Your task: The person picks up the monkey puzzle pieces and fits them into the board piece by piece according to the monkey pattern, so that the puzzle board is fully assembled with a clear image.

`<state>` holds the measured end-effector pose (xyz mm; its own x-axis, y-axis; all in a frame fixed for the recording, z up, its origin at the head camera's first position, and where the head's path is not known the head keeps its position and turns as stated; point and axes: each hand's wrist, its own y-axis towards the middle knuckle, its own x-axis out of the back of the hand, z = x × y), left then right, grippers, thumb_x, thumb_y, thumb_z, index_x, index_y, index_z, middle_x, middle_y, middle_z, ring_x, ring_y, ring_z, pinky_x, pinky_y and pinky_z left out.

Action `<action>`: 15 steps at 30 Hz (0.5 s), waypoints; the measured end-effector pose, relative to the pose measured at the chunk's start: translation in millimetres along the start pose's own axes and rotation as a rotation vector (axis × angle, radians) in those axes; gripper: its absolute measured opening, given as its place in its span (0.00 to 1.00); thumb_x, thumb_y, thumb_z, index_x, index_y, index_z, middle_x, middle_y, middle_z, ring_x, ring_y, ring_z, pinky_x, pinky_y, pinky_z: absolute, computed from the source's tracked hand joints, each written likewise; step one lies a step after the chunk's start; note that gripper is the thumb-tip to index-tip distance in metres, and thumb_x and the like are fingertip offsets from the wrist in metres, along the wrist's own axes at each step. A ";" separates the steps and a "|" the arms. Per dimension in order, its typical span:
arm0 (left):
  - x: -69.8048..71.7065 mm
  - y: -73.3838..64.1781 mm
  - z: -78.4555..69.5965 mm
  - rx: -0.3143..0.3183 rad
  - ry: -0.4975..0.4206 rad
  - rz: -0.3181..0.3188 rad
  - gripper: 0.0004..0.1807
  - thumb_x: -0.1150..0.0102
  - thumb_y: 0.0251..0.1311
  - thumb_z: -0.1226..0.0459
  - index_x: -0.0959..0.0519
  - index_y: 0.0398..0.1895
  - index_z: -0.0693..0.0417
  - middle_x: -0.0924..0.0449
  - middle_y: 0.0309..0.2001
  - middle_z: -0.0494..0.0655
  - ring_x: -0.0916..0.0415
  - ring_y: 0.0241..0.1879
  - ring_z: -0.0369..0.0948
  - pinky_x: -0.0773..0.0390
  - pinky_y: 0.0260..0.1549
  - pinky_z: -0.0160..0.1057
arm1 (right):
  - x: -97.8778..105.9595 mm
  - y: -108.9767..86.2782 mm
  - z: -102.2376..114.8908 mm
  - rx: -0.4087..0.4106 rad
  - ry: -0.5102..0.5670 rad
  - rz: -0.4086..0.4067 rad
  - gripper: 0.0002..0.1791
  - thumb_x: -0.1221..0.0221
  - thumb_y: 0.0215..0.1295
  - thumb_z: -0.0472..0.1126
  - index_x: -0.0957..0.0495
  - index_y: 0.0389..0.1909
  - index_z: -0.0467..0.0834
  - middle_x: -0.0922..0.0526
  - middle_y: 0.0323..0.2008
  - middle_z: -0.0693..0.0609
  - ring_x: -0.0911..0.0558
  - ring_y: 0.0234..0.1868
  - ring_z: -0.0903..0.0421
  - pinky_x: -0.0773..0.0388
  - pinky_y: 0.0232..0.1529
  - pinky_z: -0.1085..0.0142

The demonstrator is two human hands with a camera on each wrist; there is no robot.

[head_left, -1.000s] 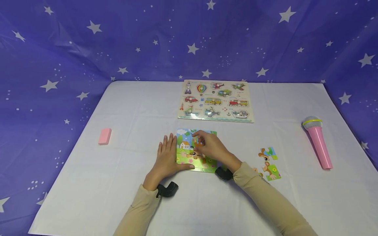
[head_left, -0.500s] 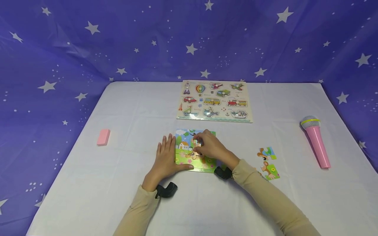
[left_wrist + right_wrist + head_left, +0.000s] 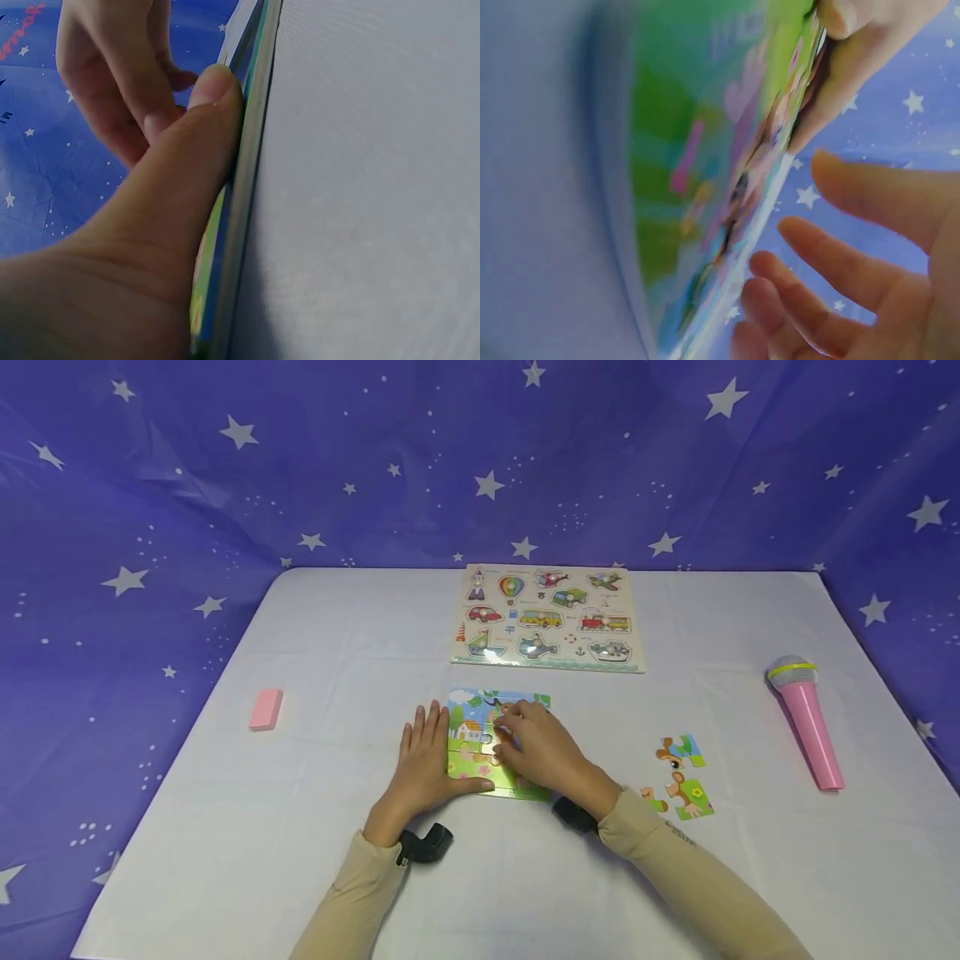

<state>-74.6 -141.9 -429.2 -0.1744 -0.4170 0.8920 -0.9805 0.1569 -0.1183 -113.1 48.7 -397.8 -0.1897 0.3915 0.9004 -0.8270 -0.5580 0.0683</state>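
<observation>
A jigsaw puzzle with a house, trees and grass lies flat on the table. My left hand rests along its left edge, fingers straight and thumb across the front edge. My right hand is over the right half, hiding part of the picture. In the right wrist view, the right hand's thumb and fingers are apart near the puzzle's surface, with nothing seen between them. To the right lie loose pieces: one with a monkey's eye, one with a flower and a smaller-looking one.
Behind the puzzle lies a vehicle peg board. A pink toy microphone is at the far right, and a pink block on the left. A purple starry cloth hangs behind the white table.
My right hand has shifted slightly right and toward me over the puzzle, its fingers moving away from the piece area they were pinching at. The left hand stays in place.
</observation>
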 end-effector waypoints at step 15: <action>0.3 0.1 -0.1 0.011 0.022 0.015 0.69 0.39 0.34 0.32 0.62 0.70 0.62 0.67 0.72 0.57 0.74 0.71 0.53 0.66 0.68 0.55 | 0.6 -33.8 1.3 0.114 -0.063 0.278 0.33 0.51 0.64 0.56 0.41 0.66 0.43 0.48 0.70 0.46 0.50 0.71 0.45 0.54 0.66 0.41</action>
<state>-74.7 -141.9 -429.0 -0.1866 -0.3945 0.8997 -0.9788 0.1533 -0.1358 -84.6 66.9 -399.0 -0.3645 0.1681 0.9159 -0.6824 -0.7175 -0.1399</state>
